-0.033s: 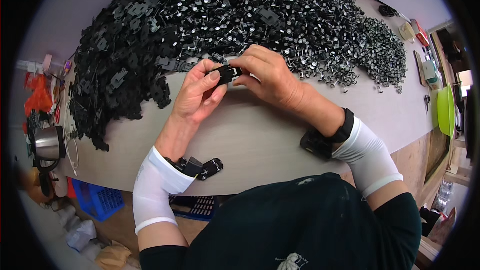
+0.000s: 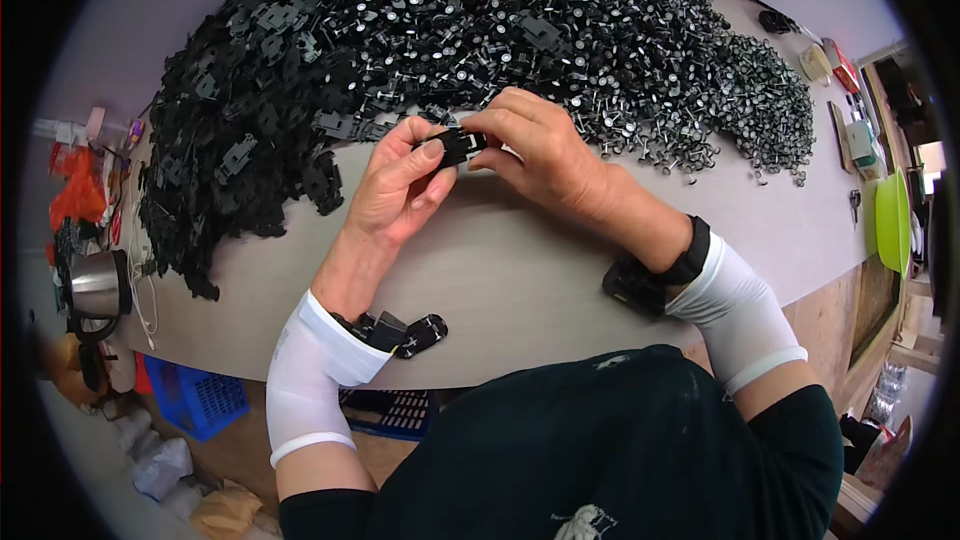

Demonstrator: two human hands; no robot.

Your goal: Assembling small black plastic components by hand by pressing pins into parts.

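Low in the frame, a few black parts (image 2: pixel 405 332) lie on the surface (image 2: pixel 520 280). At centre, the left hand (image 2: pixel 400 190) and right hand (image 2: pixel 535 155) both pinch one small black plastic piece (image 2: pixel 457 145). Beyond, a black heap (image 2: pixel 480 30) fills the upper frame.

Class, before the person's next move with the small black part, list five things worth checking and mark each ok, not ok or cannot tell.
1. Small black part pinched by both hands: ok.
2. Left hand fingers on the part's left end: ok.
3. Right hand fingertips on its right end: ok.
4. Part fully seated together: cannot tell, fingers hide it.
5. Heap of black pieces and pile of metal-tipped pieces within reach on the table: ok.
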